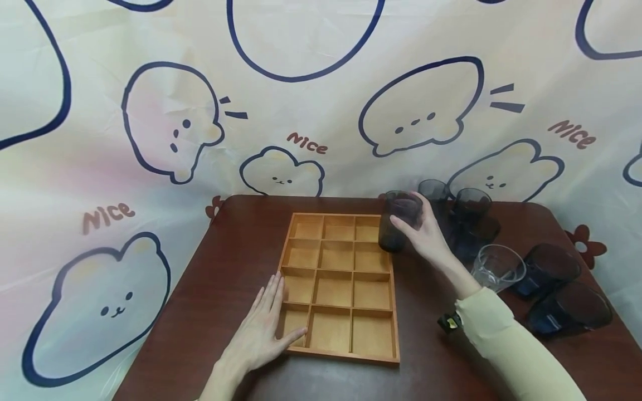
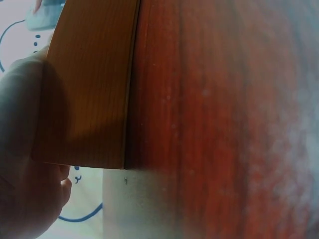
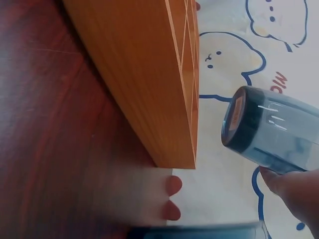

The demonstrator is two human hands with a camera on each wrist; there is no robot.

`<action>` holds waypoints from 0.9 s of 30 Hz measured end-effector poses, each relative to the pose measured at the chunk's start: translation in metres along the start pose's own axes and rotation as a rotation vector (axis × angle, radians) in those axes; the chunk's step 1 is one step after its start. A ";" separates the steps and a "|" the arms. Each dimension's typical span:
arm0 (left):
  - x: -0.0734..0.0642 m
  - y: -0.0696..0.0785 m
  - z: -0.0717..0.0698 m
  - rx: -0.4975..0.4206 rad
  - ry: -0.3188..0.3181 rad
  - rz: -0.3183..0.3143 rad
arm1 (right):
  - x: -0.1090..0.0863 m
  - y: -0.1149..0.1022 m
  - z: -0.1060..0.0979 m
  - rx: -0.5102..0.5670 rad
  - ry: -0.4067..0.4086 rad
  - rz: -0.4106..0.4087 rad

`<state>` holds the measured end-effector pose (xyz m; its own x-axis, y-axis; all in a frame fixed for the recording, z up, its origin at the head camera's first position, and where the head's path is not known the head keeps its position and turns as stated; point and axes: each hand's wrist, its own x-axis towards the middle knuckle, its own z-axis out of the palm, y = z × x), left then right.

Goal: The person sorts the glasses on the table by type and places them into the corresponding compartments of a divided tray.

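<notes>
My right hand (image 1: 426, 231) grips a dark tinted glass (image 1: 393, 225) from its right side. The glass is raised, slightly tilted, and overlaps the back right edge of a wooden divided tray (image 1: 351, 307) in the head view. In the right wrist view the glass (image 3: 279, 129) shows its thick dark base with a label, above the level of the tray's rim. With straight fingers, my left hand (image 1: 258, 328) rests along the tray's left side, its thumb over the front left corner. The tray's compartments hold nothing.
Right of the tray stand several more dark glasses (image 1: 569, 309), with one clear glass (image 1: 499, 267) among them. The brown table (image 1: 200, 334) ends at a patterned curtain (image 1: 301, 111) at the back. A small black device (image 1: 448, 322) sits by the right sleeve cuff.
</notes>
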<state>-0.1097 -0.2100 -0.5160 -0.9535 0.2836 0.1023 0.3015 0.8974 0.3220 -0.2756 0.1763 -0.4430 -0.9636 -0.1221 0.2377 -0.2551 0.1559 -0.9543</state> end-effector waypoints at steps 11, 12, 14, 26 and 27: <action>0.002 0.002 0.001 0.003 0.008 -0.002 | 0.033 0.010 0.026 -0.164 0.003 0.066; 0.001 0.002 0.001 0.005 0.007 -0.003 | 0.035 0.012 0.029 -0.173 0.002 0.068; 0.001 0.002 0.001 0.015 0.008 -0.001 | 0.038 0.016 0.034 -0.185 0.008 0.071; -0.002 0.000 0.000 0.011 0.004 0.002 | 0.051 0.037 0.044 -0.173 0.066 0.087; -0.002 0.000 0.000 0.009 0.000 -0.001 | 0.051 0.038 0.045 -0.166 0.065 0.083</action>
<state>-0.1081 -0.2102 -0.5160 -0.9538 0.2824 0.1022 0.3003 0.9006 0.3141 -0.3314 0.1321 -0.4756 -0.9837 -0.0391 0.1753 -0.1785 0.3231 -0.9294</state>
